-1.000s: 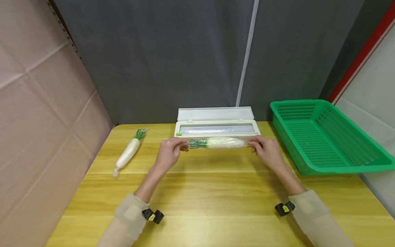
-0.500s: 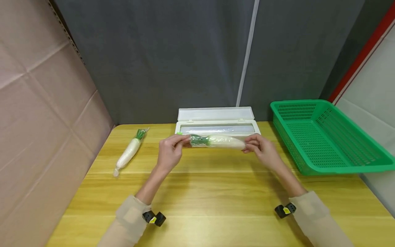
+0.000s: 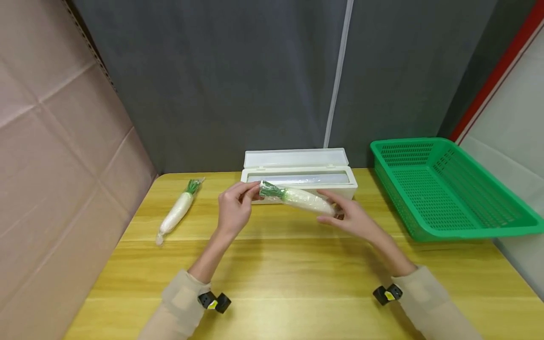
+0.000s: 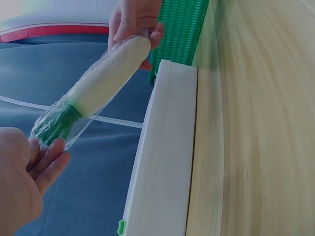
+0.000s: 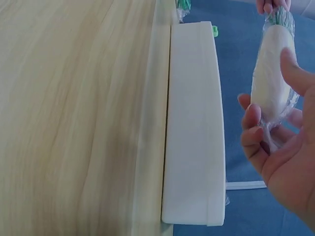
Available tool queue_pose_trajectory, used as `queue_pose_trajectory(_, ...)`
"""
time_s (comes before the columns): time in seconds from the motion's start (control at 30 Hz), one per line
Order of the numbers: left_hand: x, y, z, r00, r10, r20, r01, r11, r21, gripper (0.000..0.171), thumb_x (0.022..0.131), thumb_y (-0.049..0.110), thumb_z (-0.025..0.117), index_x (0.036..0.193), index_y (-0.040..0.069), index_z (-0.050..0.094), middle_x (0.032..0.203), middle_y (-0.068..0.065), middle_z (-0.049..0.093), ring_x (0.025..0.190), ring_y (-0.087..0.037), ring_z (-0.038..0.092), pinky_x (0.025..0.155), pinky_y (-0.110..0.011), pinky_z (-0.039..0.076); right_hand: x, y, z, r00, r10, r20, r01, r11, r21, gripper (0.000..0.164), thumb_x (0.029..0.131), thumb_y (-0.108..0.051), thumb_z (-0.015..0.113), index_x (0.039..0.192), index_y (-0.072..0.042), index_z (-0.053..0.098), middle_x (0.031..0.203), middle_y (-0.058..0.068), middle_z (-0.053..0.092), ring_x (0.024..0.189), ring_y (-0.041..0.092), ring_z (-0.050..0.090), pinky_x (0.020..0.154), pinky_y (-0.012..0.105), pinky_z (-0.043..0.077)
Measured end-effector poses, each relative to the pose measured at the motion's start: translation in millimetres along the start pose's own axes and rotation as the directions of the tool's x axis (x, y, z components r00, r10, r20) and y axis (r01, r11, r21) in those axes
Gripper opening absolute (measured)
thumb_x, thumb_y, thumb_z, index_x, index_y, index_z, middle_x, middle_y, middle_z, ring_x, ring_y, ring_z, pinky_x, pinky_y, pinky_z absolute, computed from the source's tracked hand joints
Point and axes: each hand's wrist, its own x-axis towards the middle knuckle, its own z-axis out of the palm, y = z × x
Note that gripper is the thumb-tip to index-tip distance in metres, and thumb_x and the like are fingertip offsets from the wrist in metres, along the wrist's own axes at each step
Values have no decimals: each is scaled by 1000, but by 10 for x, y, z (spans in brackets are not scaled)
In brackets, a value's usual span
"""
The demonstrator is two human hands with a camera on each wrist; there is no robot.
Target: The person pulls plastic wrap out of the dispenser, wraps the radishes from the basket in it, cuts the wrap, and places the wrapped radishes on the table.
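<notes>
A white radish (image 3: 307, 199) with green leaf stalks, wrapped in clear film, is held in the air between both hands, its root end lower in the head view. My left hand (image 3: 234, 204) pinches the film at the leafy end, as the left wrist view (image 4: 24, 172) also shows. Around the root tip and its twisted film curl the fingers of my right hand (image 5: 290, 147), while the thumb stands raised off the root. Just behind the radish sits a white cling film box (image 3: 340, 189) with its lid up and a film roll inside.
Another wrapped white radish (image 3: 177, 211) lies at the left of the wooden table (image 3: 289, 269). A green perforated basket (image 3: 425, 231) stands on the right. Behind the table hangs a dark grey curtain (image 3: 212, 85).
The radish has gone from level to tilted, root end lower. My right hand has shifted from the film's end inward around the root tip, its thumb spreading. My left hand keeps its pinch.
</notes>
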Motion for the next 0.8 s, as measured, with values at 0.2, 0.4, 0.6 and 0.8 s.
queue_pose_trajectory(0.2,21,28,34,998,56,-36,-58,997,-42,18,93,-3,68,110,-5,74,90,-15,72,75,-28,72,70,-19,56,37,-80,70,995,-97,19,98,991,-86,39,89,-20,79,123,-6,67,86,0,64,66,10,51,56,25,44)
queue_pose_trajectory(0.4,-16,113,86,998,-12,-59,6,994,-106,50,97,1,65,144,-4,49,114,-18,70,97,-31,71,86,-27,56,39,-133,139,995,-86,-48,83,994,-72,20,91,-21,77,106,-10,70,76,-7,58,63,10,52,53,26,45)
queue_pose_trajectory(0.6,-127,217,249,978,-210,1,208,964,-167,75,100,12,65,157,-5,20,136,-20,57,116,-31,63,99,-42,50,70,-187,219,985,-99,-142,101,995,3,25,91,-13,77,112,-4,68,83,2,65,61,10,60,50,28,51)
queue_pose_trajectory(0.8,-222,313,451,945,-304,125,325,920,-220,65,98,13,68,149,-9,34,130,-22,58,116,-33,61,100,-44,50,107,-248,384,969,-135,-208,147,988,43,25,92,-10,75,115,-2,68,84,2,65,61,11,61,51,28,52)
